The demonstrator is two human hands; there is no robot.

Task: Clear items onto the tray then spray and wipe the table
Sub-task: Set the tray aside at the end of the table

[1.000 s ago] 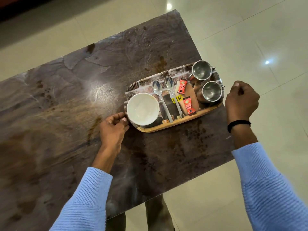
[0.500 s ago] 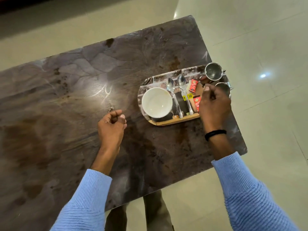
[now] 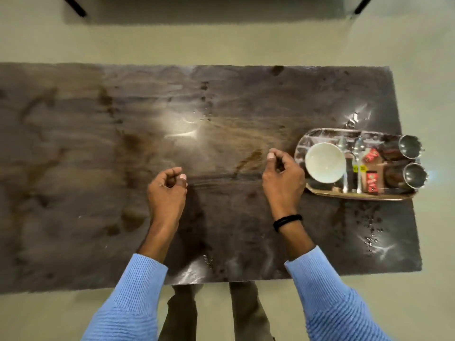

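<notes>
An oval tray sits at the right end of the dark, stained table, carrying a white bowl, two spoons, red sachets and two steel cups.

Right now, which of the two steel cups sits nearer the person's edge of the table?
The lower steel cup, beside the bigger red packet. The other cup sits farther back at the tray's far corner.

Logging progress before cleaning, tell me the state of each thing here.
tray: loaded, at table's right end
bowl: upright, empty
two spoons: lying flat on tray
two steel cups: upright on tray
left hand: curled, holding nothing
right hand: curled, holding nothing
table: stained, unwiped
</notes>
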